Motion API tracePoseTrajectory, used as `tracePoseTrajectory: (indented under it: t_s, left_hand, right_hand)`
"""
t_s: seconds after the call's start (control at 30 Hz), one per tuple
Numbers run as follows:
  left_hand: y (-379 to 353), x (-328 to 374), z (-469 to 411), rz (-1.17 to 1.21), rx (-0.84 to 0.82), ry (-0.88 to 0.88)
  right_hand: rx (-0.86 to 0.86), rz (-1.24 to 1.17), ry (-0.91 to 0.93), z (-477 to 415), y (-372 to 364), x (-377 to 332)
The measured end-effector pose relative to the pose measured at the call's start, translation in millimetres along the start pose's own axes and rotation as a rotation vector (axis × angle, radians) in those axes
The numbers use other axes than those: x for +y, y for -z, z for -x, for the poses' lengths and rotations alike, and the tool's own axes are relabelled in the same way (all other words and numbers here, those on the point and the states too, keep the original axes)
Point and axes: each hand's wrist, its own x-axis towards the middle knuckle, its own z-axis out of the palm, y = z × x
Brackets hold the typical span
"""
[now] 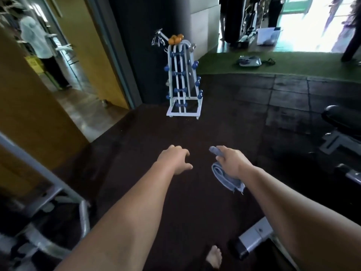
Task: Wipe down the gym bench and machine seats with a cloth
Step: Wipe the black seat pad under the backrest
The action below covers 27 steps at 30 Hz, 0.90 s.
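– Forearms are filling the bottom of my feed, both bare, and a bare foot (214, 256) is standing on the dark floor (195, 132) between them. What are you wanting first?

– Surfaces, then the cloth.

– I'm reading the floor as matte rubber tiles with seams showing, and it's giving way to a strip of green turf (293, 65) further out. At lower right a bench foot (254, 236) is lying in grey square metal tube with a black end cap. Off to the right, a rounded black padded seat (340, 116) is sitting on a grey frame.

– And the cloth?

– I'm seeing the cloth (226, 178) now: pale blue, soft, folded into ridged layers, one corner fraying. The right hand (232, 163) is gripping it with fingers curled round. One end is poking out ahead of the knuckles and the bulk is hanging below the palm. It's riding up off the floor, well apart from the seat. The left hand (175, 160) is hovering near it, palm down, fingers loosely curled, holding nothing and not touching the cloth.

– Anything holding things?

– A white tubular rack (183, 115) is standing ahead by the dark wall. It's carrying blue dumbbells (200, 93) on its rungs and orange dumbbells (175, 39) on top. A white box (267, 36) is sitting far back, and I'm not able to tell what's in it.
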Motion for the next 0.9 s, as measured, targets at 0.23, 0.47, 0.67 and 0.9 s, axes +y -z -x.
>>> tracePoseTrajectory:
  t_s: [0.23, 0.47, 0.67, 0.9]
  left_hand:
    - [69, -8, -202, -0.007, 0.002, -0.077]
    - [140, 0, -402, -0.065, -0.013, -0.23]
    - [184, 27, -566, -0.173, -0.039, -0.378]
    - [231, 118, -739, -0.212, -0.08, -0.56]
  right_hand:
    - [0.071, -0.08, -0.071, -189, 59, 3]
    - [0.145, -0.011, -0.179, -361, 120, 24]
    - [0.272, -0.072, -0.334, -485, 161, 57]
    - [0.365, -0.173, -0.491, -604, 228, 128]
